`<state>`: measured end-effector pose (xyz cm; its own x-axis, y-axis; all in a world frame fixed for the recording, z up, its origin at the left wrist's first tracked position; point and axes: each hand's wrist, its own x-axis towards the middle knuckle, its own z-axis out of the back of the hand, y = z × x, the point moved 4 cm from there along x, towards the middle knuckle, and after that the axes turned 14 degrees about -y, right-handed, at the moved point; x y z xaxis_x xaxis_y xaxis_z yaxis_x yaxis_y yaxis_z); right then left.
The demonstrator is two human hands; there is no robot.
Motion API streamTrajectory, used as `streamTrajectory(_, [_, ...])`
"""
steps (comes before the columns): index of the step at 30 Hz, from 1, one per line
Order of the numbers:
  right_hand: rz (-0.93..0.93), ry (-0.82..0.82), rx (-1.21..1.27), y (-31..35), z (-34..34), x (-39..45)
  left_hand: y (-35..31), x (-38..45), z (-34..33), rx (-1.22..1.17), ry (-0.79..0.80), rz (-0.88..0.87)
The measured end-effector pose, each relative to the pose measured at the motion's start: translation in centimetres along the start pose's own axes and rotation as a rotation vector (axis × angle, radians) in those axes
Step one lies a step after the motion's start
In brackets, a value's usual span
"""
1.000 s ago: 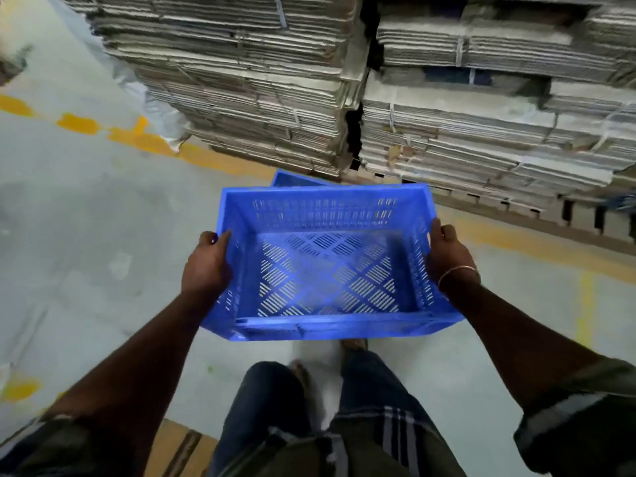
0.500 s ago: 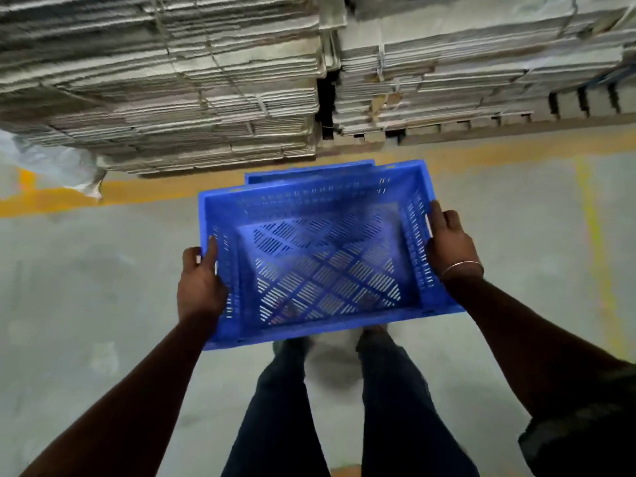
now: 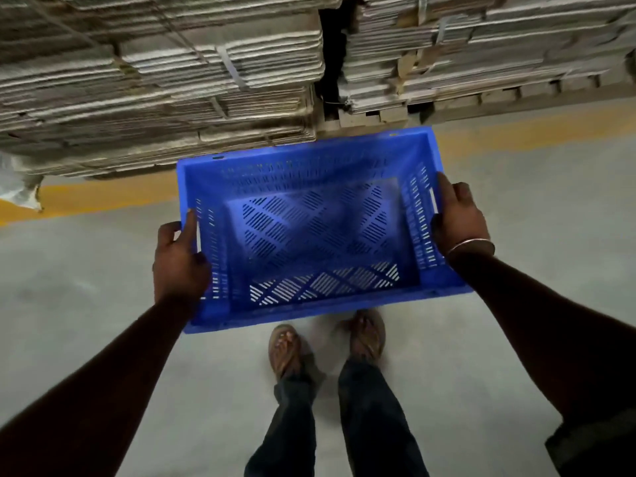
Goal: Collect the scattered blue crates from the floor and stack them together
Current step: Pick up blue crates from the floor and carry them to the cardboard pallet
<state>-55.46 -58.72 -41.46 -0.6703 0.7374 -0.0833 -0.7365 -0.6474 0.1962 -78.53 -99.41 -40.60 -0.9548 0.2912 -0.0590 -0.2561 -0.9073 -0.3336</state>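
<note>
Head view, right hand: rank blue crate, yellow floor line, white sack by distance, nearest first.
From the right hand:
1. blue crate: gripped at its right end wall, in contact.
2. yellow floor line: on the floor beyond the hand, below the cardboard stacks.
3. white sack: far left edge, across the crate.

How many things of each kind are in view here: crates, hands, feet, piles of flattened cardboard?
Blue crate: 1
Hands: 2, the left hand and the right hand, each gripping a side wall of the crate
Feet in sandals: 2
Cardboard piles: 2, split by a dark gap
Total: 7
</note>
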Motion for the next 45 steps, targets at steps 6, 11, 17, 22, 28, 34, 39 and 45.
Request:
streamTrajectory(6, [0.05, -0.026, 0.007, 0.6, -2.9, 4.6, 0.6, 3.0, -4.2, -0.051, -0.018, 0.012])
streamTrajectory(11, [-0.025, -0.022, 0.068, -0.1, -4.9, 5.0, 0.6, 3.8, -6.4, -0.06, -0.01, -0.006])
streamTrajectory(17, [-0.041, -0.039, 0.13, -0.5, -5.6, 4.7, 0.7, 3.0, -6.5, -0.07, 0.015, 0.03])
streamTrajectory(22, [-0.159, 0.026, 0.192, -2.0, -6.5, 4.0, 0.9, 2.0, -6.0, -0.088, 0.053, 0.188])
streamTrajectory(28, [-0.274, 0.12, 0.054, -2.2, -7.2, 2.5, 2.6, 0.7, -6.8, 0.024, 0.125, 0.313])
streamTrajectory(34, [-0.233, 0.11, 0.066, -2.3, -7.7, 2.3, 2.9, 0.9, -7.0, 0.051, 0.102, 0.278])
streamTrajectory(39, [-0.236, 0.118, 0.062, -2.3, -7.5, 2.4, 2.8, 0.8, -7.2, 0.067, 0.117, 0.283])
streamTrajectory(45, [-0.268, 0.176, 0.022, -2.1, -7.3, 2.4, 2.5, 1.2, -6.7, 0.057, 0.147, 0.221])
